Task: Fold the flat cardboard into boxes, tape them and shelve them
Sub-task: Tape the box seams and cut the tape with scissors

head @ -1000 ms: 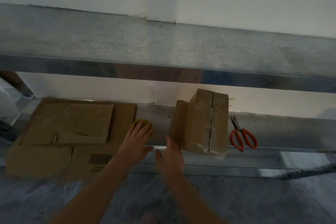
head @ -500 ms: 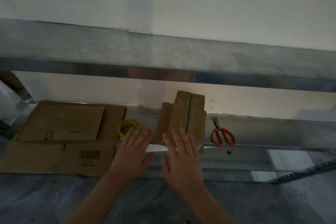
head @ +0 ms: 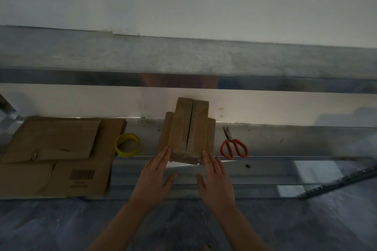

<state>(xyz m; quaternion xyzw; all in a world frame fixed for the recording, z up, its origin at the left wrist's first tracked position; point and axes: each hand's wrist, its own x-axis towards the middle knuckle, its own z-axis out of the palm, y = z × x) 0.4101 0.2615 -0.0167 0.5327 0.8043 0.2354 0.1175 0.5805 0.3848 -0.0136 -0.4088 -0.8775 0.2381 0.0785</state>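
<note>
Your left hand [head: 156, 175] and right hand [head: 215, 177] are both flat, fingers straight, gripping nothing. Their fingertips touch the 2 near corners of the folded cardboard box [head: 189, 130]. It stands on the lower metal shelf [head: 285, 142], between the yellow tape roll [head: 127, 144] and the red-handled scissors [head: 233, 144]. Flat cardboard [head: 61, 155] lies further left.

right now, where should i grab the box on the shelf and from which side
Likely its two long sides, one palm each, coming from the front. The cardboard box lies lengthwise toward the wall, its near end between the left hand and right hand.
</note>
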